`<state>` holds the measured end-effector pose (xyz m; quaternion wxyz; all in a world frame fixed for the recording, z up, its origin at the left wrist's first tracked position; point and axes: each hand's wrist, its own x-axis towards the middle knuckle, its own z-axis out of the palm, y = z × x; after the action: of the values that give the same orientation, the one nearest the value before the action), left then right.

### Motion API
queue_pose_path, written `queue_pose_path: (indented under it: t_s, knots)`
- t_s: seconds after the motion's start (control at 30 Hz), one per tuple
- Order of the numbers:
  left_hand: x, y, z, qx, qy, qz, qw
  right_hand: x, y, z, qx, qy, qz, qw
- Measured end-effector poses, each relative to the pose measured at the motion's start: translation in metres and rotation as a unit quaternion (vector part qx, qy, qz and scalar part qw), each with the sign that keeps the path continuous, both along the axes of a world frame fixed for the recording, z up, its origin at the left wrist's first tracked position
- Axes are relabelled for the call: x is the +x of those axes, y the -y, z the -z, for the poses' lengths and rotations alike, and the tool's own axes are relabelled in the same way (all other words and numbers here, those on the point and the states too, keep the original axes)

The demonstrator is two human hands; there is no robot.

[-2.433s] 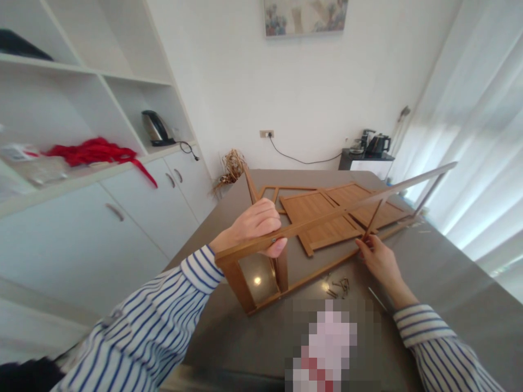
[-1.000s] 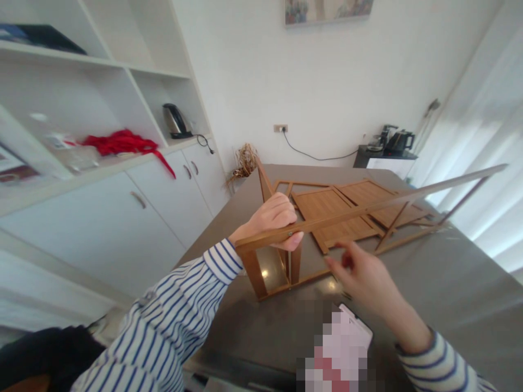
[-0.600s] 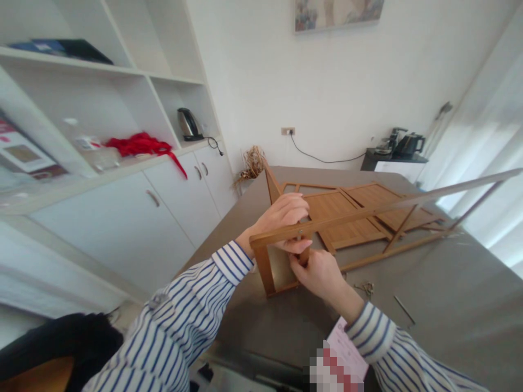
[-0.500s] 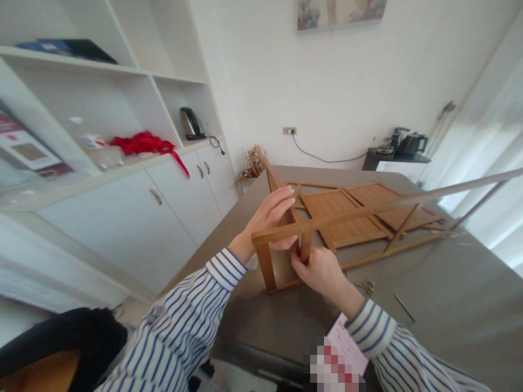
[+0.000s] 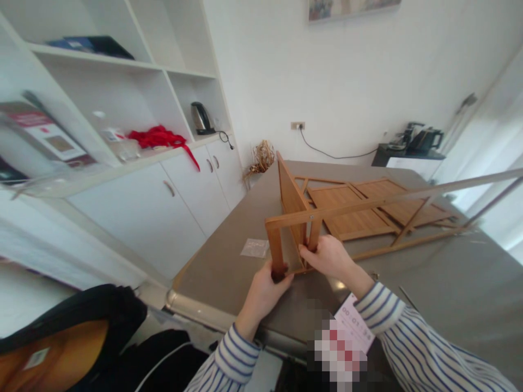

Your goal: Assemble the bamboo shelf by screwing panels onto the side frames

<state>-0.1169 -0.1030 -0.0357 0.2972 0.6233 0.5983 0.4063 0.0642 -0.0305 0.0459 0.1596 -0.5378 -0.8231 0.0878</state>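
Observation:
A long wooden frame (image 5: 368,206) lies on its side across the grey table (image 5: 229,272), its near end closest to me. At that end my left hand (image 5: 263,288) is closed around the lower part of the end slat (image 5: 275,247). My right hand (image 5: 329,256) grips the short crosspiece (image 5: 314,234) just beside it, thumb toward the joint. A wooden panel (image 5: 292,188) stands upright against this end of the frame. One small metal fastener shows at the top rail near the panel's corner. Behind the rails, slatted wooden panels (image 5: 347,209) lie flat.
A clear plastic bag (image 5: 255,247) lies left of the frame. A thin metal rod (image 5: 407,296) and a phone with a pink screen (image 5: 354,324) are near my right forearm. White cabinets (image 5: 163,201) stand at left; a black chair (image 5: 122,326) is lower left.
My left hand has moved from the upright panel down to the bottom of the end slat. The right hand stays on the crosspiece. The view has shifted slightly left.

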Motion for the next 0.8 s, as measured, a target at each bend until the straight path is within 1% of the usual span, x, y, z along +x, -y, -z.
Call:
queue_pose_path:
  t_s: [0.07,0.17,0.4,0.63,0.8]
  knots:
    - [0.003,-0.009,-0.002,-0.016,0.001,0.003,1.0,0.001,0.0,-0.001,-0.001,0.001,-0.004,1.0]
    - [0.003,-0.014,-0.003,-0.011,0.0,0.019,1.0,0.002,0.001,-0.002,-0.001,0.003,-0.007,1.0]
    - [0.0,-0.011,-0.001,-0.004,-0.031,0.052,0.998,0.005,0.008,-0.004,-0.002,0.005,-0.015,1.0]
    - [0.004,-0.009,-0.002,0.009,-0.051,0.036,0.998,0.013,0.01,-0.006,-0.01,0.005,-0.028,1.0]
    - [0.004,-0.01,-0.003,-0.009,-0.033,0.052,0.998,0.015,0.011,-0.007,-0.017,0.006,-0.039,0.999]
